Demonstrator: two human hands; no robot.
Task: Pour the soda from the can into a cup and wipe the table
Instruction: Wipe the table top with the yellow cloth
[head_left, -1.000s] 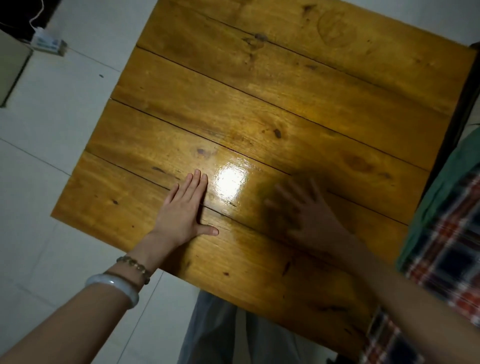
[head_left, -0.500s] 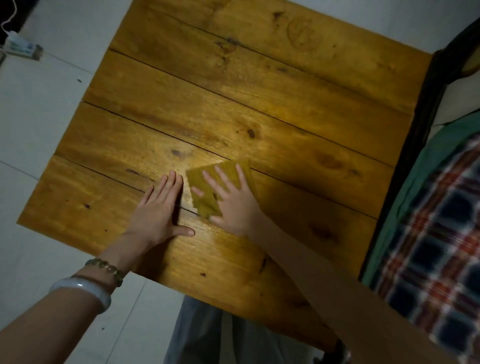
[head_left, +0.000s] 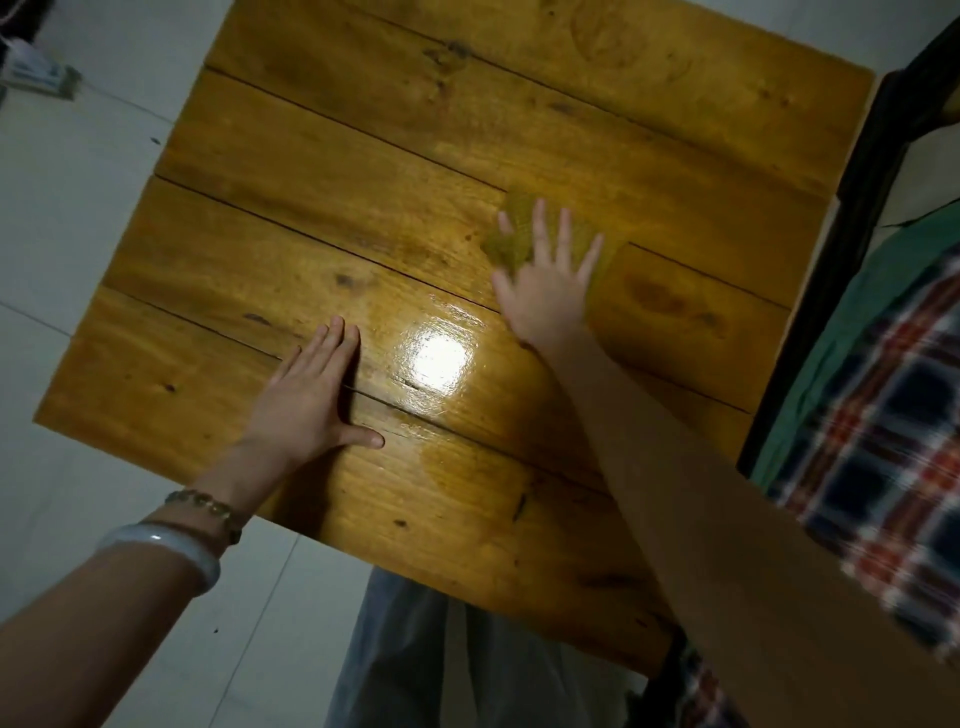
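1. spread flat, the right hand (head_left: 545, 296) presses a yellow cloth (head_left: 524, 234) onto the wooden table (head_left: 363, 171), right of frame centre.
2. left hand (head_left: 306, 400) lies palm down, fingers together, at lower centre-left.
3. a glossy glare patch (head_left: 439, 358) sits between the hands.

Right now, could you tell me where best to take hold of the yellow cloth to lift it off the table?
Pinch the yellow waffle-textured cloth at its exposed far-left corner, coming from above: it lies flat on the wooden plank table, with the right hand pressing on the rest.
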